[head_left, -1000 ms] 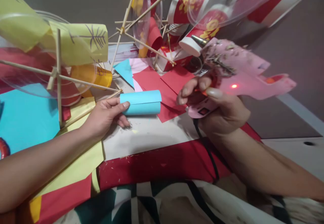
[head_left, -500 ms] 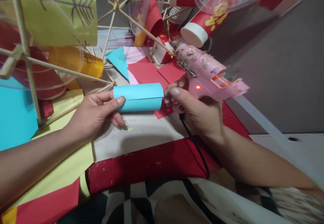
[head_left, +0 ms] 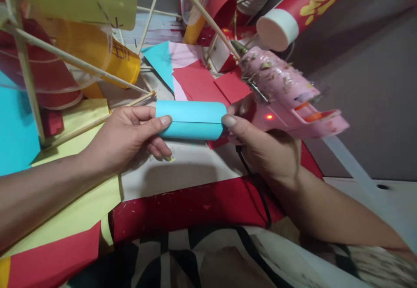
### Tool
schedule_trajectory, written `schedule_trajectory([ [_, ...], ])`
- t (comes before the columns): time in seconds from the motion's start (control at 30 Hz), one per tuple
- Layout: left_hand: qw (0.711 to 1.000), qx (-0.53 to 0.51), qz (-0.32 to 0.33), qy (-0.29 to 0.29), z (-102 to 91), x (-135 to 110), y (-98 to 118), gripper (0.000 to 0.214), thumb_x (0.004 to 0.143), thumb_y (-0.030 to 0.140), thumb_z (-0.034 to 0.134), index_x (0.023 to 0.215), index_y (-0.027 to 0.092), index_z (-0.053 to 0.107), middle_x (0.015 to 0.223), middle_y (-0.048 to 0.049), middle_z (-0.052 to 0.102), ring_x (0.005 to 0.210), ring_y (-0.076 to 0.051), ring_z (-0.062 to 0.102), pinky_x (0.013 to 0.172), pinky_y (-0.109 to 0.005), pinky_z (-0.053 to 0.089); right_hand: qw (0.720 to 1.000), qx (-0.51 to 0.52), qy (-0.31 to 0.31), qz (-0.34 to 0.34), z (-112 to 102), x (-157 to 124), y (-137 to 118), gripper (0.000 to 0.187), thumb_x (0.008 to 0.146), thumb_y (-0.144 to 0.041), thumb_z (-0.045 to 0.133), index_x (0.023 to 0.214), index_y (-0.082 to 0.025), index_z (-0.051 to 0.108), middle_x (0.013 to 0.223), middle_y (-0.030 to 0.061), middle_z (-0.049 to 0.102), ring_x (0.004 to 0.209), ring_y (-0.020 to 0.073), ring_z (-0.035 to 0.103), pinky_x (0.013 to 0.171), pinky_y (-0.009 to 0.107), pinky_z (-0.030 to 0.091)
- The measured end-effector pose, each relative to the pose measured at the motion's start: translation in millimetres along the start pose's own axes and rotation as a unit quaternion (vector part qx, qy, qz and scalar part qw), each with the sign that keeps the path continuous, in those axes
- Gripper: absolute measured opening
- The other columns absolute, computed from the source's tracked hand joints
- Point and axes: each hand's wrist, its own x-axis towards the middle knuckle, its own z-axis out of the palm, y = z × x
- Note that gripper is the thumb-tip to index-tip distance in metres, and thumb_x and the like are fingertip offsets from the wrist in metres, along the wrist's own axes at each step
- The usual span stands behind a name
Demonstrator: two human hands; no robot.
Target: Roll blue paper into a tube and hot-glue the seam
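Observation:
A light-blue paper tube point(head_left: 192, 120), its overlapping edge running lengthwise, lies level between my two hands. My left hand point(head_left: 130, 134) is closed on the tube's left end, thumb pressed on the seam. At the other end, the thumb of my right hand point(head_left: 257, 140) touches the seam near the rim. That same hand also holds a pink glue gun point(head_left: 280, 84) with its red light lit, its nozzle pointing up and left. A clear glue stick point(head_left: 358, 170) sticks out of the gun's back. The right fingers are partly hidden behind the gun and tube.
Wooden sticks point(head_left: 87, 64) joined into frames stand left and behind. Behind the tube lie red paper pieces point(head_left: 198, 79). A red-and-white paper cup point(head_left: 280, 27) hangs at upper right. Yellow paper point(head_left: 97, 210) lies under my left arm; a black cord point(head_left: 257, 192) drops from the gun.
My right thumb has come onto the tube's right end, where there was a small gap before. In the picture, the tube, both hands and the glue gun sit slightly further right; the view has shifted too.

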Motion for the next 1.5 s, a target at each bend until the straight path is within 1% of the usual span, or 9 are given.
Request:
schedule_trajectory([
  [0.23, 1.0, -0.021, -0.001, 0.006, 2.8, 0.4, -2.2, 0.019, 0.084, 0.031, 0.072, 0.074, 0.016, 0.067, 0.051, -0.001, 0.068, 0.045, -0.011, 0.065, 0.048, -0.017, 0.051, 0.999, 0.008, -0.014, 0.032, -2.6, 0.3, 7.1, 0.019, 0.08, -0.033, 0.076, 0.086, -0.025, 0.06, 0.077, -0.0061, 0.06, 0.068, 0.0111, 0.057, 0.066, 0.028, 0.049],
  [0.37, 0.998, -0.057, 0.006, 0.0, 4.1, 0.6, -5.5, 0.017, 0.08, 0.029, 0.075, 0.072, 0.016, 0.068, 0.049, -0.0017, 0.067, 0.043, -0.013, 0.065, 0.045, -0.018, 0.049, 0.997, 0.039, 0.014, 0.059, 0.6, -1.8, 0.8, 0.02, 0.078, -0.03, 0.079, 0.085, -0.024, 0.061, 0.073, -0.0061, 0.06, 0.062, 0.0096, 0.055, 0.064, 0.026, 0.05],
  [0.47, 0.997, -0.078, 0.005, -0.008, 4.1, 0.8, -6.9, 0.012, 0.078, 0.027, 0.077, 0.078, 0.016, 0.071, 0.05, -0.0019, 0.067, 0.043, -0.014, 0.065, 0.045, -0.019, 0.05, 0.994, 0.068, 0.027, 0.076, 2.8, -3.1, -2.7, 0.02, 0.076, -0.028, 0.081, 0.084, -0.023, 0.063, 0.077, -0.0049, 0.064, 0.063, 0.0097, 0.059, 0.062, 0.025, 0.052],
  [0.67, 0.997, -0.07, 0.004, -0.015, 3.9, -0.3, -3.8, 0.008, 0.074, 0.015, 0.074, 0.082, 0.016, 0.072, 0.058, -0.0006, 0.07, 0.047, -0.015, 0.068, 0.044, -0.019, 0.051, 0.99, 0.109, 0.074, 0.046, 7.7, -0.1, 1.0, 0.02, 0.071, -0.018, 0.083, 0.08, -0.023, 0.066, 0.079, -0.0042, 0.066, 0.066, 0.01, 0.063, 0.06, 0.025, 0.054],
  [0.87, 0.996, -0.086, -0.006, -0.009, 3.7, 2.3, -3.8, 0.003, 0.078, 0.015, 0.07, 0.08, 0.016, 0.068, 0.06, -0.0005, 0.07, 0.05, -0.017, 0.07, 0.045, -0.02, 0.052, 0.985, 0.134, 0.087, 0.057, 12.3, 4.3, -2.8, 0.024, 0.068, -0.014, 0.082, 0.078, -0.021, 0.061, 0.073, -0.0042, 0.064, 0.051, 0.0079, 0.056, 0.044, 0.022, 0.044],
  [1.0, 0.997, -0.08, -0.013, -0.005, 4.2, 3.3, -3.7, 0.009, 0.083, 0.017, 0.066, 0.074, 0.016, 0.066, 0.056, -0.0007, 0.068, 0.048, -0.017, 0.069, 0.045, -0.021, 0.053, 0.987, 0.121, 0.083, 0.067, 12.6, 4.1, -5.8, 0.024, 0.068, -0.015, 0.082, 0.078, -0.021, 0.061, 0.074, -0.0032, 0.064, 0.053, 0.0093, 0.058, 0.044, 0.022, 0.045],
  [1.13, 0.998, -0.065, -0.019, 0.004, 5.8, 2.2, -0.5, 0.016, 0.086, 0.017, 0.063, 0.07, 0.015, 0.065, 0.051, -0.0007, 0.066, 0.045, -0.016, 0.067, 0.045, -0.022, 0.053, 0.985, 0.126, 0.086, 0.078, 12.7, 4.1, -5.1, 0.025, 0.066, -0.017, 0.083, 0.077, -0.021, 0.061, 0.073, -0.0039, 0.063, 0.052, 0.0085, 0.056, 0.04, 0.02, 0.042],
  [1.33, 0.998, -0.063, -0.031, 0.009, 7.1, 1.9, 1.4, 0.023, 0.088, 0.015, 0.06, 0.065, 0.016, 0.062, 0.047, -0.0006, 0.064, 0.043, -0.015, 0.066, 0.043, -0.02, 0.052, 0.99, 0.099, 0.083, 0.049, 10.9, 4.7, 1.1, 0.023, 0.067, -0.016, 0.08, 0.078, -0.022, 0.061, 0.078, -0.0047, 0.06, 0.064, 0.0096, 0.059, 0.051, 0.021, 0.048],
  [1.5, 0.996, -0.086, -0.024, 0.002, 4.8, 3.9, -3.2, 0.024, 0.088, 0.015, 0.06, 0.064, 0.015, 0.062, 0.05, -0.0022, 0.066, 0.042, -0.016, 0.067, 0.042, -0.02, 0.052, 0.994, 0.058, 0.085, 0.022, 8.0, 3.5, 6.8, 0.022, 0.069, -0.019, 0.081, 0.079, -0.023, 0.062, 0.079, -0.0041, 0.06, 0.066, 0.0108, 0.058, 0.055, 0.024, 0.049],
])
